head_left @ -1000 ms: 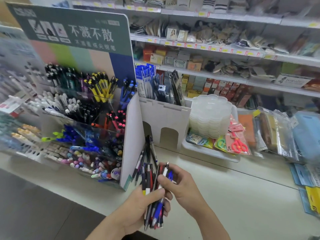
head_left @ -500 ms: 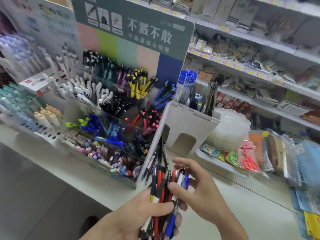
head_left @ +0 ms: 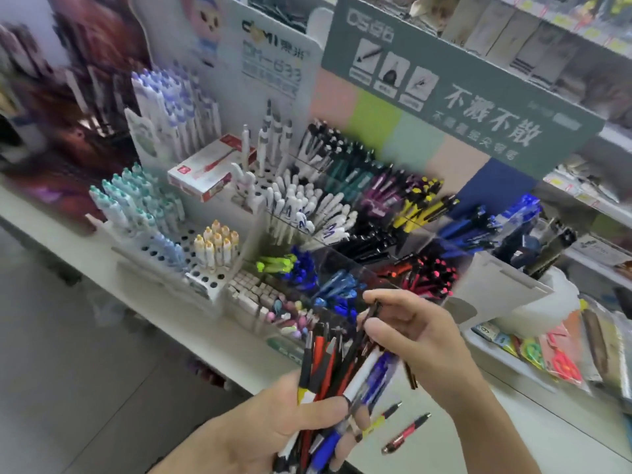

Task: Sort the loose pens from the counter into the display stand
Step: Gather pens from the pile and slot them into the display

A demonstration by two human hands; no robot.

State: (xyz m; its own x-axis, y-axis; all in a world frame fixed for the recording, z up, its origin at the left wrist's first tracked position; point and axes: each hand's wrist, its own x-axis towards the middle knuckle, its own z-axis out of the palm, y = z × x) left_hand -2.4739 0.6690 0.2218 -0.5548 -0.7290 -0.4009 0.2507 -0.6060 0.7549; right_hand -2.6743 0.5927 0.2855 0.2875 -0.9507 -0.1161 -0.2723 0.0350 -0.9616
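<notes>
Head view: a mixed bundle of pens (head_left: 337, 367) stands gripped in the left hand (head_left: 273, 429); the right hand (head_left: 413, 340) pinches one dark pen (head_left: 371, 319) at its top. At 12 o'clock stands the display stand (head_left: 359, 213); at 4 o'clock a red pen (head_left: 407, 433) lies on the counter (head_left: 513, 436).

Looking at a stationery shop. Standing on the white surface (head_left: 219, 331): a tiered clear display stand (head_left: 359, 241) packed with pens sorted by colour into compartments, white, black, yellow, blue, red. Rising behind it: a printed green header card (head_left: 455, 97) carrying pictograms and Chinese lettering. Sitting to the left: a white peg rack (head_left: 191, 244) holding rows of capped pens, with a boxed product (head_left: 208, 169) resting on it and a second branded sign (head_left: 273, 59) above. Running along the back and right: shelves (head_left: 581, 196) with price-tag strips along the edges, stocked with packaged goods, and bagged scissors (head_left: 561, 360) lying lower right.
</notes>
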